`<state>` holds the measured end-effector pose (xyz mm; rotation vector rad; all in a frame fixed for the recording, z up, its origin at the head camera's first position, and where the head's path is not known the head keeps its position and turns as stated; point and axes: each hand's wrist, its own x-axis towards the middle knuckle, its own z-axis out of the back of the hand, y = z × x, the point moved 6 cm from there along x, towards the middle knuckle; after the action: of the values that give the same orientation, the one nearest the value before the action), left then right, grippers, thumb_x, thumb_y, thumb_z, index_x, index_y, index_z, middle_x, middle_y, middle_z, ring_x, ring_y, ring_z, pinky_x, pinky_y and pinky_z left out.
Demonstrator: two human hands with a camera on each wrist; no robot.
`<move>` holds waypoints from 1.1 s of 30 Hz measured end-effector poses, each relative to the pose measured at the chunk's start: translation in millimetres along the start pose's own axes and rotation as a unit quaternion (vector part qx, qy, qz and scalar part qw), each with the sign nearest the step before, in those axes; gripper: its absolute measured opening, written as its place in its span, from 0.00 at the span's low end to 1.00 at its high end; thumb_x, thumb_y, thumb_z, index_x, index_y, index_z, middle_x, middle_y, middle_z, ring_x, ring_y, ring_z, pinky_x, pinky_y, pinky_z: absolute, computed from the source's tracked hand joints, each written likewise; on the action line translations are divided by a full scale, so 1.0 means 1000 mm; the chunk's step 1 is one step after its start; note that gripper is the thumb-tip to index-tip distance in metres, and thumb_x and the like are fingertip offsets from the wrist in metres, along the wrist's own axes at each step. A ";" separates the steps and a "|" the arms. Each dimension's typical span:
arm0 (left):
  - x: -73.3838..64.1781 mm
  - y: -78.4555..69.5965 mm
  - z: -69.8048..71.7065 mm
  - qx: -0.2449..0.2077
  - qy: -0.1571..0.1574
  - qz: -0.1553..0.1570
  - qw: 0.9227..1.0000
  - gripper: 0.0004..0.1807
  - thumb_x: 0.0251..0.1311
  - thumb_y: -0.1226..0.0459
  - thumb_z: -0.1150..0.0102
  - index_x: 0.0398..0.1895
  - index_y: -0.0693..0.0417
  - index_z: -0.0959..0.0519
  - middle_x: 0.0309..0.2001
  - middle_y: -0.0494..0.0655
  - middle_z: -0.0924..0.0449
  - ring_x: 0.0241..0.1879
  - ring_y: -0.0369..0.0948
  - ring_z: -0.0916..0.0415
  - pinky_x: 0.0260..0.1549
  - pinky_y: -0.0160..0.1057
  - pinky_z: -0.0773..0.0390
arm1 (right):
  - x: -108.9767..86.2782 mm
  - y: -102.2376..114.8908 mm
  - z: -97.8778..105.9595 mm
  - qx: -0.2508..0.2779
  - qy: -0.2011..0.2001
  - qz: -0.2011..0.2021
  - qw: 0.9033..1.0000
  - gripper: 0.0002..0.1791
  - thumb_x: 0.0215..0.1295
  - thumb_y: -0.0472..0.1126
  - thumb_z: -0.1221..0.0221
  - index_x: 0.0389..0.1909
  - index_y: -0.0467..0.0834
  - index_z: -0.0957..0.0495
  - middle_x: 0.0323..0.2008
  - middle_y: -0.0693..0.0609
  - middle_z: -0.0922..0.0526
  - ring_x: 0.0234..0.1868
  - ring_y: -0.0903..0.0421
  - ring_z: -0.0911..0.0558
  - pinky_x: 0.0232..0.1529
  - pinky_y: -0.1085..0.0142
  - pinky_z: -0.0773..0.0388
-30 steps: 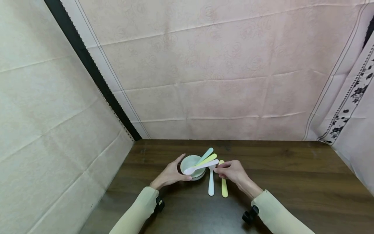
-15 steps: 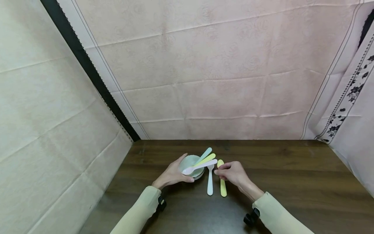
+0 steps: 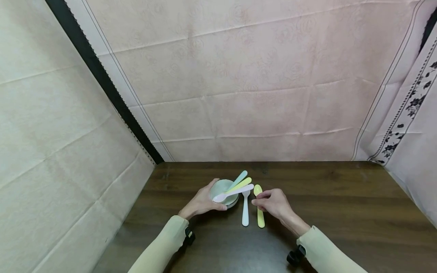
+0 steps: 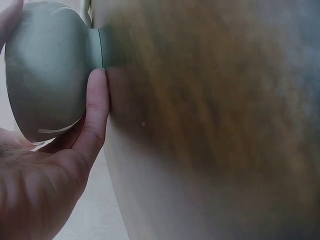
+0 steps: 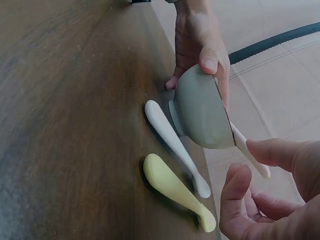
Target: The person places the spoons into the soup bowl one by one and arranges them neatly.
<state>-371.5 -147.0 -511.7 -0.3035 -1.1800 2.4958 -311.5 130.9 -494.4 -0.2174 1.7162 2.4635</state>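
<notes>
In the head view my left hand (image 3: 203, 201) grips a pale green bowl (image 3: 219, 186), thumb and fingers around its side. A fingertip (image 4: 97, 82) touches the bowl's foot in the left wrist view. A pinkish-white spoon (image 3: 235, 193) lies across the bowl, beside a yellow handle (image 3: 243, 184) and a light-blue handle (image 3: 240, 179). My right hand (image 3: 273, 203) hovers over a yellow spoon (image 3: 261, 219) on the table, its thumb and index finger apart. Nothing is held in it. The pinkish-white handle ends close by its thumb (image 5: 275, 152).
Left of the yellow spoon a white-blue utensil (image 3: 245, 216) lies on the brown wooden table (image 3: 324, 204); its head is partly covered by the spoon handle above. Pale cloth (image 3: 259, 94) hangs behind the table and at both sides.
My right hand has shifted slightly right and towards me, away from the pinkish-white spoon's handle. My left hand keeps its grip on the bowl, and the utensils on the table stay put.
</notes>
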 end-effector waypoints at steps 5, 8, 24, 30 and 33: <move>0.001 0.002 0.000 -0.002 0.001 -0.001 1.000 0.66 0.49 0.49 0.12 0.88 0.49 0.43 0.71 0.54 0.23 0.61 0.49 0.25 0.63 0.56 0.23 | -0.003 0.000 0.000 -0.013 -0.008 0.010 1.000 0.14 0.61 0.39 0.21 0.42 0.34 0.11 0.31 0.49 0.09 0.29 0.57 0.15 0.38 0.61 0.14; 0.002 0.003 0.000 -0.002 0.000 -0.002 1.000 0.65 0.49 0.49 0.11 0.87 0.49 0.42 0.70 0.53 0.22 0.61 0.48 0.25 0.63 0.56 0.23 | -0.005 0.000 0.001 -0.027 -0.010 0.012 1.000 0.14 0.62 0.39 0.22 0.42 0.34 0.10 0.31 0.49 0.09 0.30 0.57 0.15 0.36 0.63 0.16; 0.002 0.001 0.000 -0.010 0.000 -0.011 1.000 0.58 0.49 0.49 0.11 0.83 0.36 0.37 0.68 0.46 0.21 0.60 0.47 0.26 0.61 0.53 0.25 | -0.013 -0.005 0.003 -0.083 -0.019 0.018 0.996 0.14 0.62 0.39 0.22 0.43 0.35 0.10 0.33 0.48 0.07 0.32 0.57 0.13 0.34 0.64 0.17; 0.002 0.001 0.000 -0.018 0.006 -0.015 1.000 0.57 0.50 0.50 0.12 0.82 0.35 0.36 0.68 0.47 0.21 0.60 0.47 0.26 0.61 0.53 0.25 | -0.015 -0.006 0.002 -0.109 -0.025 0.029 0.993 0.14 0.59 0.39 0.20 0.41 0.35 0.09 0.31 0.50 0.08 0.31 0.58 0.15 0.32 0.65 0.20; 0.001 0.002 0.000 -0.019 0.005 -0.013 1.000 0.57 0.50 0.49 0.12 0.82 0.36 0.36 0.69 0.47 0.21 0.60 0.47 0.26 0.61 0.53 0.25 | -0.015 -0.008 0.001 -0.115 -0.025 0.033 0.993 0.13 0.58 0.39 0.20 0.40 0.36 0.09 0.30 0.50 0.09 0.30 0.58 0.17 0.31 0.65 0.22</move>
<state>-373.0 -147.4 -513.5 -0.3089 -1.2214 2.4499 -295.6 134.3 -499.0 -0.1226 1.4413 2.6881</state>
